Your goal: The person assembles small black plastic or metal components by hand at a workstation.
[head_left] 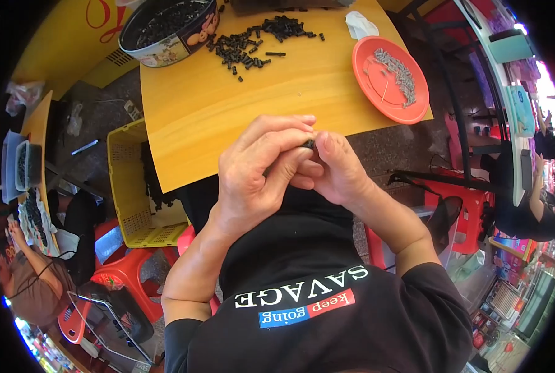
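The small black part [308, 143] sits pinched between the closed fingertips of the left hand [255, 171] and the right hand [333, 169], just over the near edge of the wooden table [190, 105], equally near to both.

- the table [227, 105] lies bare between the hands and the far things: open room to reach across.
- far left: a tin [168, 25] of black parts.
- far middle: a loose pile [252, 43] of black parts.
- right: an orange plate [389, 78] of metal bits, a white scrap [359, 25] just beyond.
- left of the table: a yellow crate [131, 186].
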{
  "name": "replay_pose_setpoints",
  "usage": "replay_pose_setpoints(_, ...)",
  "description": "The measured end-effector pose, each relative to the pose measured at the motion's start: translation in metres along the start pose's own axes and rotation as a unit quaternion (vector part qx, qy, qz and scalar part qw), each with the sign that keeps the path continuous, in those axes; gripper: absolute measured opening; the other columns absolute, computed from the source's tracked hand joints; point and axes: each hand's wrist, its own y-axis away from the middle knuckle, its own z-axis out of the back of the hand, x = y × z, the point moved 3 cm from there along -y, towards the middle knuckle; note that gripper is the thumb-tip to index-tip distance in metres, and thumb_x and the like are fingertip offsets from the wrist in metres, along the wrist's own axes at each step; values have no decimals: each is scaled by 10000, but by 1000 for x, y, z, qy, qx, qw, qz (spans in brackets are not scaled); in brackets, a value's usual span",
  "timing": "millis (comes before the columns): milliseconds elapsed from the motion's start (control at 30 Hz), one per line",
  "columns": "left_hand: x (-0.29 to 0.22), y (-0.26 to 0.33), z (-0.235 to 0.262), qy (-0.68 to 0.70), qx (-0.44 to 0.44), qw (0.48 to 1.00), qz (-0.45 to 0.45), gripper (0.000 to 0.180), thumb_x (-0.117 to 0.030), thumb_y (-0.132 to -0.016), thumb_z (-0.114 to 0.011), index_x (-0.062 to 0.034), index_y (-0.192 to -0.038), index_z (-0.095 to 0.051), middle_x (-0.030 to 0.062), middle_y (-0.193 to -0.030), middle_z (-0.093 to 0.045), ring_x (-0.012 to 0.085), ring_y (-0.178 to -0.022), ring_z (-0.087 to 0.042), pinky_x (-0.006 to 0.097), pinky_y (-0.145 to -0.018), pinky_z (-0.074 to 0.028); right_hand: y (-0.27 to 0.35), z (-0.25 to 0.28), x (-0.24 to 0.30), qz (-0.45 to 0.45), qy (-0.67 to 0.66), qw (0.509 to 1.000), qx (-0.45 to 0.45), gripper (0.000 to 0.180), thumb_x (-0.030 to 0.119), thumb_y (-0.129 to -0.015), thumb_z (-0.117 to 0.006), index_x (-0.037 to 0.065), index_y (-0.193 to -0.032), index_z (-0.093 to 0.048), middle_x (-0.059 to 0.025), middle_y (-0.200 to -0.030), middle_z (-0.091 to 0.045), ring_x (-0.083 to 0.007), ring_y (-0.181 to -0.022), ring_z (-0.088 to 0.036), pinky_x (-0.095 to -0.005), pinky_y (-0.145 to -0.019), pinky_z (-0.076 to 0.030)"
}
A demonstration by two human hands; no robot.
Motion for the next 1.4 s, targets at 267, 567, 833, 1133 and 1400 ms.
replay_pose_setpoints(267, 2, -2, 8, 11, -1, 999, 44, 146, 76, -837, -658, 29, -975, -671, 148, -1049, -676, 222, -869, -709, 283, -631, -574, -11, -9, -6, 1, -31, 999, 7, 468, 451, -1014, -501, 6, -960, -634, -25, -781, -504, -136, -732, -481, -302, -676, -435)
replay_pose_setpoints(567, 26, -7, 27, 2, -37, 999, 39, 124, 10, -884, -662, 6, -1007, -672, 130, -1022, -657, 265, -1018, -662, 331, -864, -506, -32, 6, 27, -57, 298, 952, -53, 838, 704, -960, -266, -31, -982, -669, -93, -854, -661, -135, -670, -605, -262, -658, -512)
replay_pose_setpoints(833, 25, -4, 29, -80, -39, 995, 37, 150, 28, -820, -721, 9, -963, -679, 119, -922, -654, 236, -833, -657, 306, -713, -515, -42, -7, 55, 135, 639, 757, -26, 386, 342, -977, -608, -14, -830, -634, -87, -691, -602, -160, -590, -573, -305, -523, -433)
replay_pose_setpoints(1133, 22, 0, 23, -77, -58, 995, 23, 169, 40, -792, -735, 12, -950, -681, 125, -889, -654, 249, -793, -655, 316, -674, -519, -48, -16, 56, 357, 744, 561, 74, 218, 204, -877, -694, 44, -806, -566, -79, -688, -526, -260, -549, -539, -349, -477, -422)
replay_pose_setpoints(1400, 18, 0, 22, -133, -65, 989, -4, 184, 31, -784, -743, -1, -956, -684, 131, -893, -652, 266, -824, -664, 337, -708, -525, -42, -9, 55, 348, 739, 574, 59, 235, 243, -904, -677, 37, -830, -591, -82, -693, -544, -263, -579, -569, -335, -491, -440)
